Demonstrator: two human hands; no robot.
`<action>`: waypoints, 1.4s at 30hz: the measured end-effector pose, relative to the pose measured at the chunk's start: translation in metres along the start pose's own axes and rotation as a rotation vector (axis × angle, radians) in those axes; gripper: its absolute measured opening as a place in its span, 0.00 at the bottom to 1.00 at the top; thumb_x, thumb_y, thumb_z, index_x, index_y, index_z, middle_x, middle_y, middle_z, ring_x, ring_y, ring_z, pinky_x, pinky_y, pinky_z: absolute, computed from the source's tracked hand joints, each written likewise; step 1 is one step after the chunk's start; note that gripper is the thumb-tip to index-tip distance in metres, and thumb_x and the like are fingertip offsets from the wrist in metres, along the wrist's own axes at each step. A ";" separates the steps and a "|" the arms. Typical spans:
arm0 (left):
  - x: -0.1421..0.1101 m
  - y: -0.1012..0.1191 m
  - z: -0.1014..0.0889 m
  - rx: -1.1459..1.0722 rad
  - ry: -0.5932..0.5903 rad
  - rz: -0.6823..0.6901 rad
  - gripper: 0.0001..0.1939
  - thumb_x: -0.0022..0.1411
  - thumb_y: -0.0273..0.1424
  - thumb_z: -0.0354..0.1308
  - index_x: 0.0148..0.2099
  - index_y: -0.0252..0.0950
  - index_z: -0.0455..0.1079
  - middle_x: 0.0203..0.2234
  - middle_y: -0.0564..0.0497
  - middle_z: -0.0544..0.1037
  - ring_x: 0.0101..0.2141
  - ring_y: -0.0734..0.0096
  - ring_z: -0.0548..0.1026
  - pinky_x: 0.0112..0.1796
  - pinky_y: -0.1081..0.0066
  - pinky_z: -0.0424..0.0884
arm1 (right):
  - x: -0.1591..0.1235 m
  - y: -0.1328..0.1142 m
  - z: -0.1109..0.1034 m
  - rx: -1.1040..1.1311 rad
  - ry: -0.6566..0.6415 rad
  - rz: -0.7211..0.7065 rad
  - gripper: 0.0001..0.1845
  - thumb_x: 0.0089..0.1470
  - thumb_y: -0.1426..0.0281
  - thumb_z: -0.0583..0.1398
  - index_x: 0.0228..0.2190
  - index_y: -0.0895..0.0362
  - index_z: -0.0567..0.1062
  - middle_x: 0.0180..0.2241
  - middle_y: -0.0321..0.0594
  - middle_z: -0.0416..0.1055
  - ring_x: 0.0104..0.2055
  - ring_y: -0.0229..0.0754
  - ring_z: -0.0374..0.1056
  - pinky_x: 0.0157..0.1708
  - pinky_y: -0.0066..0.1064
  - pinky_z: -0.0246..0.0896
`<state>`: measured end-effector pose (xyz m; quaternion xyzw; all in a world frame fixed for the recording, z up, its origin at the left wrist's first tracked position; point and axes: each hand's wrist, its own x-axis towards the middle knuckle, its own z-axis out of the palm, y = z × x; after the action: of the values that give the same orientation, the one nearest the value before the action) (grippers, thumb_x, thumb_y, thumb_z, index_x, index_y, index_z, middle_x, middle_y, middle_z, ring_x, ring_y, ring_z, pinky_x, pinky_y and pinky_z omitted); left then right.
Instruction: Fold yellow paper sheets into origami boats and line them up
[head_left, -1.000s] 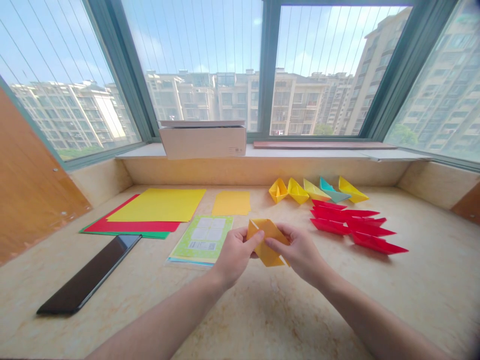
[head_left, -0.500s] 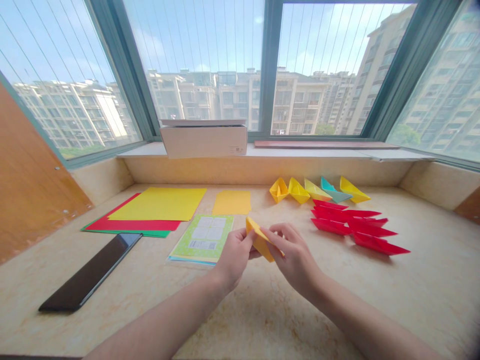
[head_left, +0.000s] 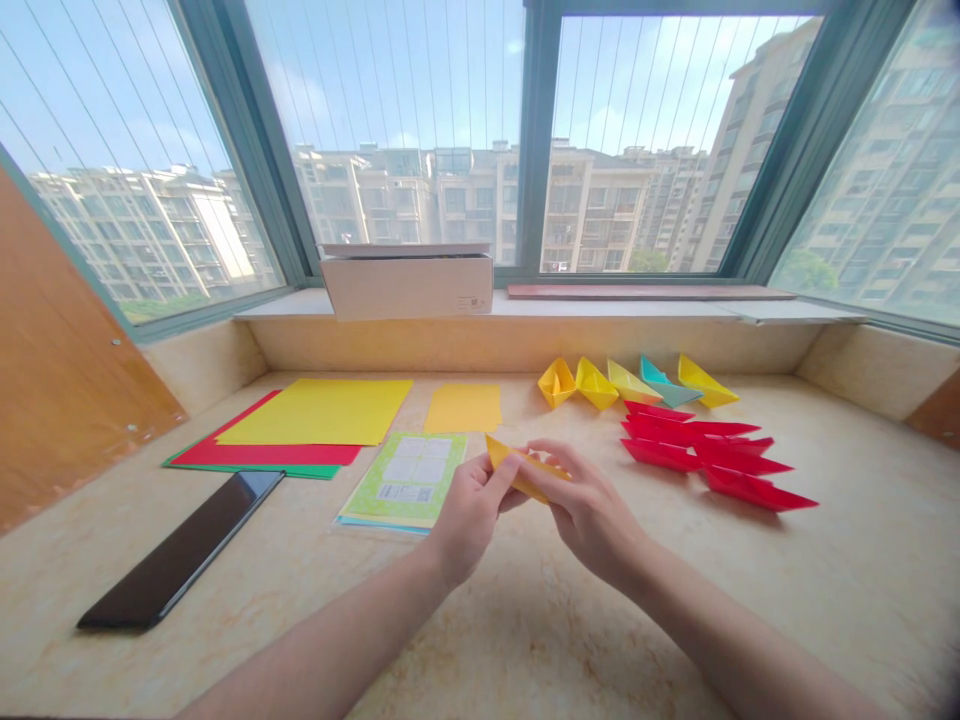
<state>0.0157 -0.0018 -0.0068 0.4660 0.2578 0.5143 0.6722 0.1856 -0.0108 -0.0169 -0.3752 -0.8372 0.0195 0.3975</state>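
Note:
My left hand [head_left: 469, 515] and my right hand [head_left: 589, 510] both pinch a folded orange-yellow paper piece [head_left: 510, 466] just above the marble tabletop [head_left: 525, 620]. The piece lies nearly flat between my fingertips, one pointed end sticking out to the left. A row of finished paper boats [head_left: 630, 381], yellow ones and a teal one, stands behind my hands to the right. Several red paper boats [head_left: 705, 456] lie in front of that row.
A stack of yellow, red and green sheets [head_left: 300, 425] lies at the back left, with a small orange sheet [head_left: 463, 407] and a green paper pack [head_left: 405, 478] beside it. A dark tablet [head_left: 180, 560] rests at the left. A cardboard box [head_left: 409, 281] sits on the windowsill.
The orange-yellow piece has turned from a broad, open face toward me to a thin, nearly flat edge-on shape. Both hands kept their grip and stayed in place.

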 end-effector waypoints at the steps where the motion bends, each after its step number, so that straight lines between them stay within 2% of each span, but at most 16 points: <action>1: 0.001 0.000 -0.001 0.005 0.003 0.000 0.18 0.63 0.38 0.62 0.49 0.30 0.76 0.45 0.40 0.80 0.48 0.56 0.77 0.53 0.58 0.70 | 0.000 0.001 -0.001 0.069 0.001 0.016 0.32 0.59 0.82 0.50 0.58 0.44 0.68 0.55 0.45 0.65 0.50 0.46 0.69 0.48 0.43 0.69; 4: 0.002 -0.001 -0.002 -0.023 -0.003 0.011 0.17 0.64 0.38 0.61 0.49 0.31 0.76 0.46 0.40 0.80 0.49 0.55 0.77 0.53 0.57 0.70 | 0.000 0.004 -0.004 0.247 0.069 0.040 0.34 0.55 0.84 0.51 0.57 0.46 0.69 0.54 0.44 0.68 0.51 0.45 0.69 0.48 0.39 0.69; 6: 0.002 0.000 -0.001 -0.064 -0.001 0.024 0.16 0.64 0.37 0.62 0.49 0.31 0.76 0.46 0.41 0.80 0.50 0.56 0.76 0.53 0.57 0.70 | 0.000 0.005 -0.005 0.337 0.152 0.097 0.32 0.53 0.83 0.54 0.55 0.47 0.72 0.50 0.42 0.72 0.49 0.45 0.71 0.46 0.38 0.70; 9: 0.001 0.001 0.000 -0.121 0.017 0.039 0.15 0.62 0.36 0.64 0.47 0.33 0.77 0.45 0.42 0.80 0.50 0.55 0.76 0.54 0.56 0.70 | 0.002 0.004 -0.007 0.538 0.262 0.272 0.26 0.52 0.78 0.61 0.51 0.48 0.74 0.41 0.40 0.77 0.37 0.41 0.73 0.36 0.33 0.71; 12: -0.001 0.002 0.001 -0.149 0.008 0.049 0.16 0.61 0.37 0.65 0.47 0.33 0.78 0.45 0.42 0.81 0.50 0.55 0.76 0.55 0.55 0.69 | 0.005 0.003 -0.009 0.744 0.301 0.425 0.20 0.50 0.72 0.65 0.47 0.50 0.75 0.34 0.37 0.76 0.34 0.41 0.73 0.33 0.31 0.71; 15: -0.002 0.002 0.001 -0.161 -0.025 0.065 0.16 0.61 0.36 0.65 0.49 0.34 0.77 0.44 0.43 0.81 0.50 0.56 0.76 0.56 0.55 0.68 | 0.008 0.007 -0.011 0.877 0.303 0.546 0.21 0.47 0.69 0.69 0.45 0.51 0.77 0.34 0.37 0.76 0.35 0.41 0.73 0.35 0.31 0.70; 17: -0.001 0.002 0.002 -0.163 -0.011 0.101 0.16 0.61 0.36 0.65 0.49 0.35 0.77 0.45 0.44 0.81 0.50 0.57 0.76 0.56 0.55 0.68 | 0.010 0.009 -0.012 0.995 0.286 0.607 0.21 0.49 0.66 0.68 0.46 0.52 0.76 0.36 0.39 0.76 0.38 0.42 0.73 0.38 0.33 0.70; 19: 0.000 0.003 0.002 -0.157 0.037 0.146 0.17 0.60 0.37 0.66 0.50 0.35 0.77 0.44 0.45 0.81 0.50 0.58 0.76 0.56 0.55 0.69 | 0.010 0.008 -0.014 1.128 0.236 0.620 0.21 0.53 0.63 0.65 0.50 0.52 0.74 0.42 0.43 0.77 0.42 0.45 0.74 0.43 0.37 0.69; 21: 0.001 0.005 0.001 -0.145 0.096 0.180 0.19 0.59 0.38 0.66 0.51 0.35 0.76 0.43 0.46 0.82 0.50 0.59 0.77 0.56 0.56 0.68 | 0.010 0.005 -0.017 1.220 0.129 0.563 0.22 0.57 0.62 0.62 0.53 0.52 0.72 0.48 0.47 0.75 0.49 0.48 0.72 0.49 0.43 0.68; 23: 0.002 0.006 0.001 -0.131 0.131 0.193 0.20 0.59 0.38 0.67 0.52 0.36 0.76 0.42 0.47 0.82 0.50 0.60 0.77 0.57 0.57 0.67 | 0.009 0.001 -0.019 1.224 -0.011 0.466 0.25 0.57 0.60 0.62 0.55 0.51 0.70 0.55 0.48 0.71 0.55 0.51 0.69 0.52 0.47 0.66; 25: 0.002 0.006 0.000 -0.123 0.132 0.201 0.19 0.58 0.37 0.67 0.51 0.37 0.77 0.43 0.47 0.82 0.50 0.60 0.77 0.57 0.58 0.67 | 0.009 -0.003 -0.019 1.152 -0.069 0.400 0.28 0.56 0.59 0.63 0.57 0.49 0.68 0.58 0.48 0.68 0.58 0.51 0.66 0.54 0.48 0.65; 28: 0.000 0.004 -0.001 -0.068 0.076 0.203 0.17 0.59 0.35 0.67 0.50 0.39 0.78 0.46 0.48 0.80 0.52 0.59 0.75 0.58 0.58 0.66 | 0.009 -0.003 -0.016 1.039 0.047 0.412 0.28 0.53 0.59 0.66 0.55 0.49 0.69 0.55 0.47 0.71 0.56 0.50 0.68 0.52 0.45 0.67; 32: -0.002 0.001 0.000 0.096 0.020 0.170 0.15 0.58 0.34 0.67 0.49 0.39 0.79 0.48 0.48 0.79 0.51 0.58 0.75 0.56 0.57 0.69 | 0.012 0.003 -0.014 1.023 0.186 0.483 0.17 0.52 0.60 0.67 0.42 0.53 0.76 0.45 0.44 0.78 0.48 0.48 0.74 0.51 0.42 0.68; 35: -0.002 0.004 0.000 0.217 0.026 0.141 0.16 0.58 0.34 0.66 0.49 0.38 0.79 0.45 0.47 0.81 0.46 0.60 0.78 0.52 0.58 0.73 | 0.014 0.007 -0.016 1.016 0.195 0.501 0.16 0.51 0.59 0.68 0.39 0.54 0.77 0.42 0.44 0.79 0.45 0.47 0.75 0.50 0.42 0.68; 39: -0.004 0.012 0.001 0.408 0.032 0.121 0.14 0.60 0.35 0.64 0.46 0.33 0.79 0.36 0.44 0.83 0.38 0.60 0.81 0.45 0.61 0.76 | 0.014 0.008 -0.019 0.959 0.201 0.524 0.17 0.50 0.56 0.68 0.37 0.55 0.78 0.40 0.45 0.80 0.44 0.48 0.75 0.47 0.42 0.70; 42: -0.005 0.014 0.002 0.430 0.023 0.093 0.17 0.62 0.38 0.62 0.46 0.31 0.78 0.33 0.42 0.83 0.35 0.58 0.82 0.38 0.63 0.78 | 0.014 0.008 -0.020 0.935 0.194 0.532 0.18 0.49 0.56 0.68 0.37 0.55 0.78 0.40 0.45 0.80 0.44 0.49 0.75 0.46 0.41 0.70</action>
<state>0.0096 -0.0070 0.0064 0.6040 0.3475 0.4834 0.5299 0.1987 -0.0017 0.0034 -0.3573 -0.5751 0.4547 0.5787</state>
